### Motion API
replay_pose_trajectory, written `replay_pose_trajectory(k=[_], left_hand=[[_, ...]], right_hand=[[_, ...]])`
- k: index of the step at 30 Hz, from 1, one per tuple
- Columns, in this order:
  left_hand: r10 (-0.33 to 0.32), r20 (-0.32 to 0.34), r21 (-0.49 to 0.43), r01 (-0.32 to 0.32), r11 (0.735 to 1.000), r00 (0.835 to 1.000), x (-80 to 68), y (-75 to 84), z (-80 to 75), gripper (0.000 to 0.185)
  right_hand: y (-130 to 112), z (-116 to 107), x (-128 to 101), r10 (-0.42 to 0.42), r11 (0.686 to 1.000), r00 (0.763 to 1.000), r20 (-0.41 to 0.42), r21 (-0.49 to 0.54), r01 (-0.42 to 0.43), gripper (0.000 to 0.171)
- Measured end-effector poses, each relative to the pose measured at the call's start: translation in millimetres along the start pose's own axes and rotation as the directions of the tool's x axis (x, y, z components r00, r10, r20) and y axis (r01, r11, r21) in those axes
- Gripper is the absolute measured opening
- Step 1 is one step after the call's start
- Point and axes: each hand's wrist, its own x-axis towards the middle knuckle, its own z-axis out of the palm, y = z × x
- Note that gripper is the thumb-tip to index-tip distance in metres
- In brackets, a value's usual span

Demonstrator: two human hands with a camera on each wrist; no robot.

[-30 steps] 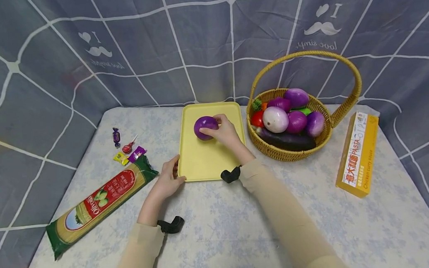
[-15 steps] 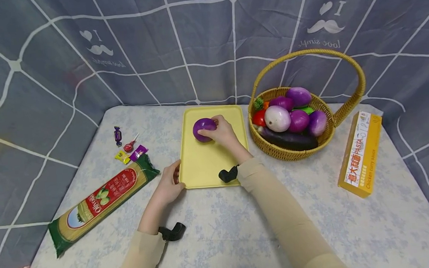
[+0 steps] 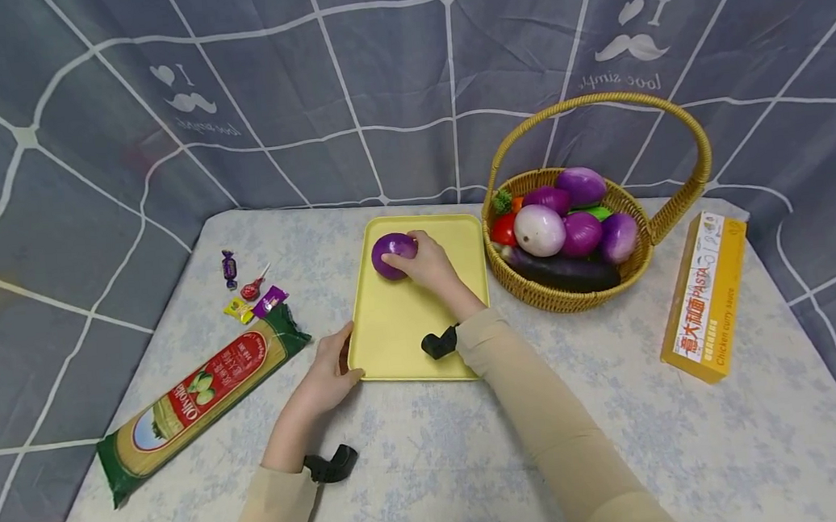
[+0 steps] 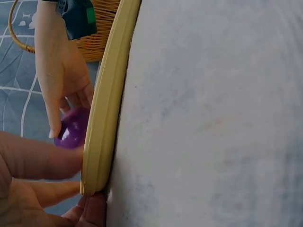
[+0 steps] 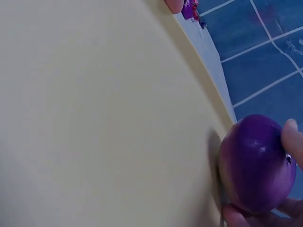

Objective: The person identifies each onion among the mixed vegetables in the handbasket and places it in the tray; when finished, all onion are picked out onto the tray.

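In the head view, my right hand [image 3: 429, 264] grips a glossy, round purple onion [image 3: 388, 255] over the far left part of a yellow tray [image 3: 415, 326]. The right wrist view shows the onion [image 5: 255, 163] between thumb and fingers, low at the tray's surface; whether it bears on the tray I cannot tell. My left hand [image 3: 327, 376] pinches the tray's near left corner. In the left wrist view, its thumb [image 4: 42, 158] lies over the rim [image 4: 102, 118] and fingertips [image 4: 94, 210] reach underneath.
Right of the tray stands a wicker basket [image 3: 566, 303] of vegetables with a tall handle. A pasta box [image 3: 704, 297] lies at the far right. Left are a spaghetti packet [image 3: 202, 397], a lollipop [image 3: 251, 290] and wrapped candies [image 3: 270, 300]. A patterned curtain [image 3: 406, 84] borders the table.
The tray has slid toward me, with its near edge lower in the head view. My left hand has come nearer with it. The right hand and onion have shifted slightly left and nearer.
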Motion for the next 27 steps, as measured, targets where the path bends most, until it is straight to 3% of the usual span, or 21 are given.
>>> replay_pose_trajectory(k=[7,16,23,27], left_hand=[[-0.040,-0.010,0.047,0.040,0.998,0.999,1.0,2.1,3.7,0.103],[-0.020,-0.056,0.121,0.027,0.992,0.998,-3.0,5.3,11.3,0.104],[-0.011,-0.074,0.138,0.021,0.990,0.997,-3.0,6.1,13.9,0.107],[-0.006,-0.082,0.137,0.017,0.990,0.997,-0.4,7.0,14.3,0.110]], right_hand=[[1.4,-3.2,-2.5,-0.005,1.000,1.000,0.012,-0.030,0.005,0.080],[1.4,-15.9,-15.3,-0.012,1.000,0.998,0.055,-0.024,0.013,0.077],[-12.6,-56.9,-54.9,-0.124,0.992,0.992,0.030,0.003,0.123,0.055],[-13.1,-90.7,-80.8,-0.178,0.981,0.982,-0.062,0.069,0.182,0.046]])
